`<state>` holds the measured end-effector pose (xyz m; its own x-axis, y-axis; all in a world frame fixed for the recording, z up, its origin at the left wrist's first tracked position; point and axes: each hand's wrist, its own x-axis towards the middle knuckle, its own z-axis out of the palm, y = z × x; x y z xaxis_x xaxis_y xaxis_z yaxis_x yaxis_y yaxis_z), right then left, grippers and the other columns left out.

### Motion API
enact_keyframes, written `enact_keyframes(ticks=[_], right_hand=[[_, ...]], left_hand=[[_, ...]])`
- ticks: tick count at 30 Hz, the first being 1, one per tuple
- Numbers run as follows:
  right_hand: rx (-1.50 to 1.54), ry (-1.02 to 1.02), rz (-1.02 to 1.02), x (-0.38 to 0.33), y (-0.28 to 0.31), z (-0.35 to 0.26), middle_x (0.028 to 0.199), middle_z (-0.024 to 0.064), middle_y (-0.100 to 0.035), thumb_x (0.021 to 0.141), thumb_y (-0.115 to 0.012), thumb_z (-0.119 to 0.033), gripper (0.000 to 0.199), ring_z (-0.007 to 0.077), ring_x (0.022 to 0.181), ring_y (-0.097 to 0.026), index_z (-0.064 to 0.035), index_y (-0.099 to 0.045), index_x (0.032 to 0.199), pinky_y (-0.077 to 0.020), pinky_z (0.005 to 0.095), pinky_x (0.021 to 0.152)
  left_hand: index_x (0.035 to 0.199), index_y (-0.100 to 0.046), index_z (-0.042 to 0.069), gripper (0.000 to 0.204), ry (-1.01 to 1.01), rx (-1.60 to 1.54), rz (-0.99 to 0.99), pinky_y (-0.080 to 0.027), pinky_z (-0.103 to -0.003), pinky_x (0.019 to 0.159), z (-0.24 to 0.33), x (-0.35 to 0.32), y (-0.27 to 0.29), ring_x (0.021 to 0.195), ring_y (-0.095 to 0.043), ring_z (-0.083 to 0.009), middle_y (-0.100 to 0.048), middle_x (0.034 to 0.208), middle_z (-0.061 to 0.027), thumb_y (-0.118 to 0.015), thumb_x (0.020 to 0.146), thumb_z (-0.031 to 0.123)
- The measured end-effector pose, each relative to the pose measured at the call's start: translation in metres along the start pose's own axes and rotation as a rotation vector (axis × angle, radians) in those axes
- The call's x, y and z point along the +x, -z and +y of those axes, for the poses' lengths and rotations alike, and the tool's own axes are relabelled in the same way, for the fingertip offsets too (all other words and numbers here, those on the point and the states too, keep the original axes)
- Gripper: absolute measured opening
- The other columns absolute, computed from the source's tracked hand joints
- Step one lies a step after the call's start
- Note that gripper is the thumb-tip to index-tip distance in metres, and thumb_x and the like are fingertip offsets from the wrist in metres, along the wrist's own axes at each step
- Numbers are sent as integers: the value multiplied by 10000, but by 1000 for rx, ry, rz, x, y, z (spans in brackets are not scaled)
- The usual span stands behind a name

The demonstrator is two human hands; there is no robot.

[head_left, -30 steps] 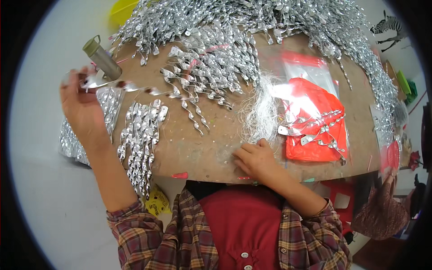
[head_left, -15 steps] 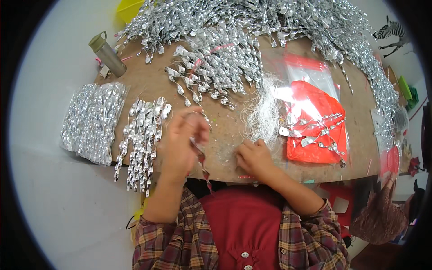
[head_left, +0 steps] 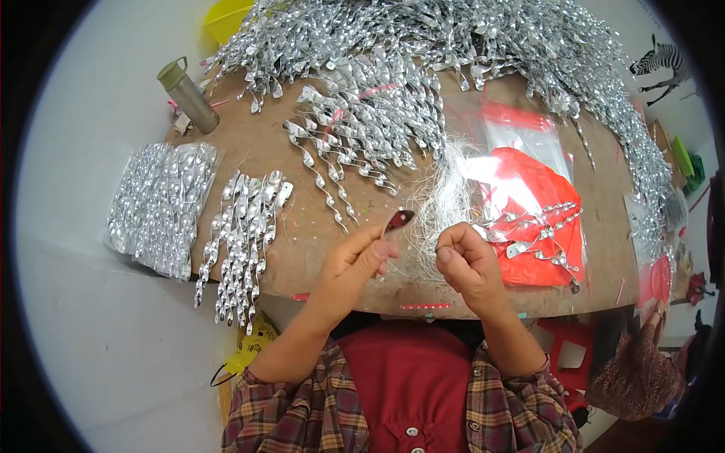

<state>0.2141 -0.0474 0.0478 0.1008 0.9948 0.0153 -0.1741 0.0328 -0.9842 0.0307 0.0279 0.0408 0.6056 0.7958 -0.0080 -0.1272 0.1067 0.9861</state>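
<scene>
My left hand (head_left: 353, 260) pinches a silver spiral strip (head_left: 396, 221) whose tip looks dark red, held above the near edge of the brown round table (head_left: 302, 241). My right hand (head_left: 467, 260) is closed just to its right, fingers curled at a tuft of thin white threads (head_left: 445, 198); I cannot tell exactly what it grips. A loose bunch of silver spirals (head_left: 362, 128) lies ahead of both hands. Three or so spirals (head_left: 540, 230) rest on a red plastic bag (head_left: 540, 204) to the right.
A huge heap of silver spirals (head_left: 483, 38) covers the table's far side. A neat row of spirals (head_left: 245, 234) and a clear bagged pack (head_left: 158, 208) lie left. An olive bottle (head_left: 189, 94) stands far left. A yellow tub (head_left: 226, 16) is behind; red stool (head_left: 574, 355) below right.
My left hand came back from the far left by the bottle to the table's near edge, now holding a spiral up beside my right hand, which rose slightly.
</scene>
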Motion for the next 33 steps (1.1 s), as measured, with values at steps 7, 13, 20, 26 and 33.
enact_keyframes(ticks=[7,13,20,26,33], right_hand=[[19,-69,-44,-3,-11,-3,630,-52,-422,898,-492,-126,86,3,495,-316,-44,-469,907,-242,165,425],[36,-105,-44,-2,-12,3,638,-52,-423,894,-505,-135,101,4,509,-323,-40,-475,906,-250,163,437],[-122,-39,-40,6,-4,17,628,-34,-433,885,-509,-125,86,21,523,-357,-40,-499,886,-274,186,451],[-1097,423,-101,15,1,74,722,46,-537,780,-616,-133,107,187,642,-541,-87,-562,862,-378,326,605],[-1356,421,-91,16,-12,81,707,43,-506,693,-637,-136,137,212,629,-519,-103,-532,774,-348,346,601]], left_hand=[[1179,-522,3,369,192,-61,-41,-408,-198,681,-13,-17,-1,745,-485,-53,-565,906,-6,-518,917,263],[1194,-515,9,371,155,-36,-43,-412,-192,673,-19,-16,-1,739,-487,-51,-566,902,-7,-516,919,258],[1189,-523,32,350,174,-83,38,-413,-182,659,-32,-17,11,730,-496,-44,-585,907,-9,-496,928,262],[1151,-531,14,316,125,-165,122,-393,-177,622,-27,-14,24,685,-484,-41,-571,888,-7,-491,930,235],[1141,-531,15,309,161,-189,113,-391,-175,623,-30,-19,21,685,-484,-38,-573,871,-8,-496,927,235]])
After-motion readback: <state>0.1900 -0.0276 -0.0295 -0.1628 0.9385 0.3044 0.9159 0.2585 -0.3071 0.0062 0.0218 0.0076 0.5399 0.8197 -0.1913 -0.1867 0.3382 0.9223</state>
